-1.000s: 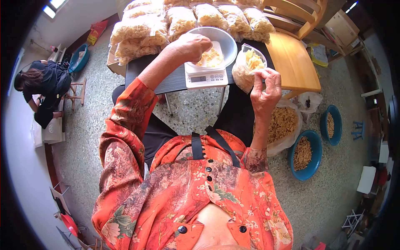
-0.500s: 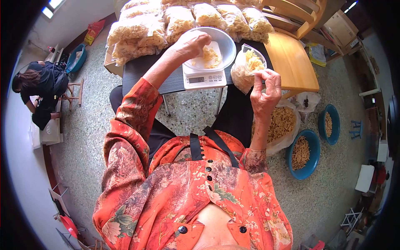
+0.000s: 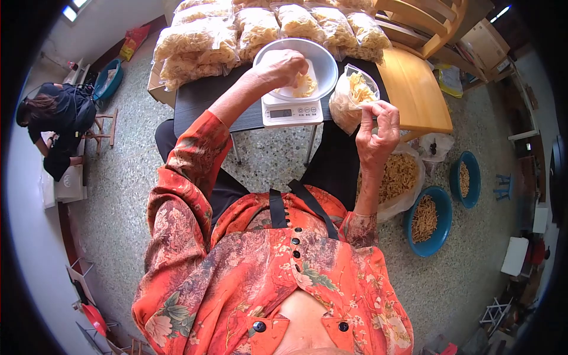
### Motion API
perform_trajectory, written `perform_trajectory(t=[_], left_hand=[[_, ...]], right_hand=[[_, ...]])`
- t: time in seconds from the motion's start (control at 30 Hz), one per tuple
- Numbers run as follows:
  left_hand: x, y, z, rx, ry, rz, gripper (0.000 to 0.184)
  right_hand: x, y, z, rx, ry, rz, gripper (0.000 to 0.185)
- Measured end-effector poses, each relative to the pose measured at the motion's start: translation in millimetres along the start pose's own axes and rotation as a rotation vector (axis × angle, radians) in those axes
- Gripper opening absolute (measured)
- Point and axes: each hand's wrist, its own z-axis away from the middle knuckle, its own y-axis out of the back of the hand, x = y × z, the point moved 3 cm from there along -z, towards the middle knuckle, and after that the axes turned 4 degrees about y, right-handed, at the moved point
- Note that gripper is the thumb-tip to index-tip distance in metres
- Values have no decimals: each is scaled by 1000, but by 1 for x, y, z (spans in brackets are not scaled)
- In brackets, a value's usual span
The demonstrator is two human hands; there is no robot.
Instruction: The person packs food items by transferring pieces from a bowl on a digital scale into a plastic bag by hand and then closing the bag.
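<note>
My left hand (image 3: pixel 284 67) reaches into a white plastic bowl (image 3: pixel 329 77), its fingers curled and closed at some pale yellow dried strips (image 3: pixel 305 87). The fingertips are partly hidden. The bowl rests on a white kitchen scale (image 3: pixel 291 113) with a small display. To the right, my right hand (image 3: pixel 378 129) pinches the rim of a clear plastic bag (image 3: pixel 346 106). This bag stands upright at the table edge, open at the top, with the same kind of strips inside.
Filled bags (image 3: pixel 195 38) are piled along the back of the dark table (image 3: pixel 195 106). A wooden chair (image 3: pixel 414 89) stands at right. On the floor are a large sack of dried pieces (image 3: pixel 399 177) and blue basins (image 3: pixel 447 222). Another person (image 3: pixel 62 115) sits far left.
My left hand has moved slightly right and down inside the bowl, closer to the strips. My right hand keeps its pinch on the bag's rim.
</note>
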Motion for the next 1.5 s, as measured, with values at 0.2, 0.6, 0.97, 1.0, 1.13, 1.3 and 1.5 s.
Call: perform_trajectory(t=[0.2, 0.6, 0.97, 1.0, 1.13, 1.3, 1.5], left_hand=[[-10, -22, -18, 176, -128, -70, 17], [-26, 20, -4, 268, -39, 344, 5], [-46, 25, -2, 136, 77, 1416, 23], [-42, 25, -2, 93, 59, 1516, 23], [-16, 26, -11, -5, -109, 1733, 22], [50, 30, -6, 147, -229, 1434, 19], [94, 18, -3, 308, -335, 699, 11]], right_hand=[[1, 0, 1, -6, -19, -9, 9], [4, -1, 3, -6, 1, 17, 10], [2, -3, 0, 8, 4, -7, 11], [1, -3, 0, 8, 5, -6, 11], [1, -4, 0, 10, 5, 6, 11], [-1, -6, -2, 27, 11, -43, 11], [-1, 0, -2, 43, 9, -35, 11]])
